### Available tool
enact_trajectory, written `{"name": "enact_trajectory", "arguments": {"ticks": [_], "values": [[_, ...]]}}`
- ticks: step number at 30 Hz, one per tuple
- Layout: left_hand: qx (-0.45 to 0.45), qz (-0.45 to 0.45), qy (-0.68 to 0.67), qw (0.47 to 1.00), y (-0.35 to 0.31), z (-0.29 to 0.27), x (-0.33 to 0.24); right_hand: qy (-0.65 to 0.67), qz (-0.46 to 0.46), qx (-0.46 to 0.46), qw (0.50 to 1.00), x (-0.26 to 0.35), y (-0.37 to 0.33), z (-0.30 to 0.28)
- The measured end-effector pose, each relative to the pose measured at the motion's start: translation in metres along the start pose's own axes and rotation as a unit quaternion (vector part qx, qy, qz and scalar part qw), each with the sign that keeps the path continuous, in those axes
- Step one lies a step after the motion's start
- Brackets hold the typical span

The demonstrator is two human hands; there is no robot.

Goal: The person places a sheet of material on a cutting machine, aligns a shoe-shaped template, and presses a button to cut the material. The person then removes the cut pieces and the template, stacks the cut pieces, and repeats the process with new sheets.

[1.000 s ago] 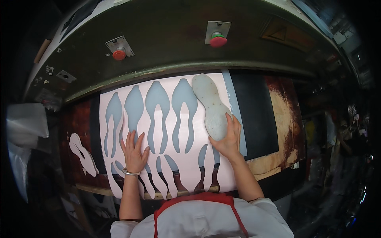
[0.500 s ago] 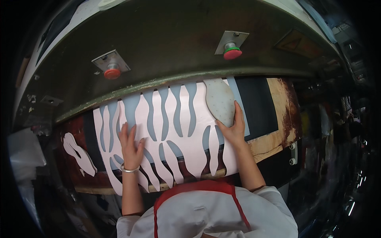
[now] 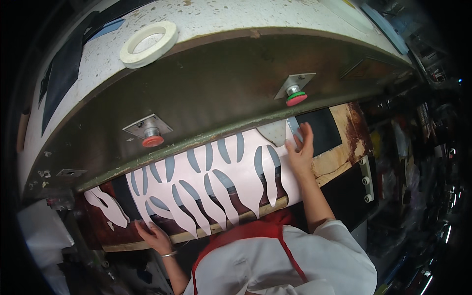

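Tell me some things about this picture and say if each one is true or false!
1. The right hand rests on the pink cut-out sheet. True.
2. A roll of white tape lies on top of the machine. True.
3. Both round buttons are blue. False: the left button is red and the right button is red with a green ring.
4. The left hand is up on the tape roll. False: it is at the sheet's lower left edge.
5. The person wears a red apron. True.
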State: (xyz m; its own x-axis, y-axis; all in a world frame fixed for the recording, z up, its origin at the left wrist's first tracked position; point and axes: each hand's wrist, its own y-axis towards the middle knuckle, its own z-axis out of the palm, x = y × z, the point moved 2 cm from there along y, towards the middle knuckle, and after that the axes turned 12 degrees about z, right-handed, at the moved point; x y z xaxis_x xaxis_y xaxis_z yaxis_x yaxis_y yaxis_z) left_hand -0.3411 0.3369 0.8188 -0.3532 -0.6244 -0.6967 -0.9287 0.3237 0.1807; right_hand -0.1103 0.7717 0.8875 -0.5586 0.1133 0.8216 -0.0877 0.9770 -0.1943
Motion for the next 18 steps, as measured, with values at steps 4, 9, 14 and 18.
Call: {"name": "enact_trajectory", "arguments": {"ticks": [4,9,14,18], "values": [[0.031,0.007,0.053,0.998,0.019,0.039,-0.004,-0.119,-0.273,-0.117,0.948,0.058,0.032,0.001],[-0.007,0.028,0.045,0.999,0.057,0.094,0.002,-0.06,-0.315,-0.204,0.925,0.078,0.086,0.058],[0.045,0.1,0.249,0.962,0.183,0.175,0.005,-0.13,-0.378,-0.292,0.869,0.105,0.163,0.114],[-0.049,0.005,0.011,0.999,0.36,0.229,-0.021,-0.197,-0.432,-0.41,0.779,0.133,0.247,0.195]]}}
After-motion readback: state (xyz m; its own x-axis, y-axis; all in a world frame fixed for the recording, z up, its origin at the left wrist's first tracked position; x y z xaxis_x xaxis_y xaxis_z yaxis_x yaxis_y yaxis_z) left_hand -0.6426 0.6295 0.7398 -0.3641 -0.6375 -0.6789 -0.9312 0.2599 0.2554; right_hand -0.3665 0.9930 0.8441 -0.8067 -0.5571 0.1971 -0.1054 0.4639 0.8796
